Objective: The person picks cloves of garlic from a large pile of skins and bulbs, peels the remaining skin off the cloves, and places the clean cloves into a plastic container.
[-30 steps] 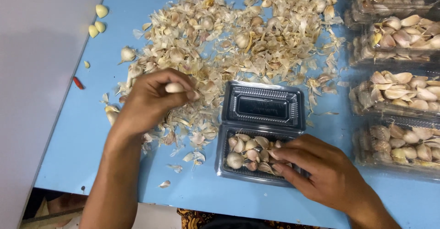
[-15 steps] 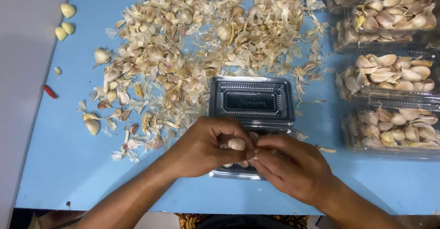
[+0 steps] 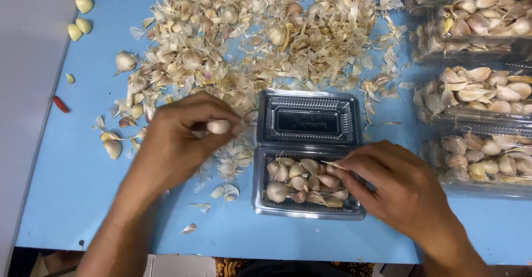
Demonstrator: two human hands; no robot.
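Open clear plastic clamshell tray point(image 3: 265, 198) sits near the front edge of the blue table point(image 3: 66, 199), roughly mid-width, lid point(image 3: 308, 119) folded flat behind it toward the heap. Lower half holds a loose layer of garlic cloves point(image 3: 299, 184), not yet heaped. Right hand point(image 3: 402, 191) is over the tray's right end, fingertips pressed together on a clove or scrap of skin at the rim; which of the two, cannot tell. Left hand point(image 3: 177, 138) is just left of the tray, thumb and fingers pinching a single pale garlic clove point(image 3: 218, 126) above the loose skins. Behind both, a wide heap of papery garlic skins point(image 3: 249, 33) mixed with unpeeled cloves spreads to the table's back edge; filled trays point(image 3: 476, 94) stack along the right edge; a few peeled cloves point(image 3: 78, 17) and a small red chilli point(image 3: 61, 104) lie by the left edge. Risks, as judged: the tray is light and the right hand leans on its end, so it may tip or slide off the front edge; skins lie touching the tray's left side and could drift in among the cloves; the pinched clove, smooth, may slip from the fingers.
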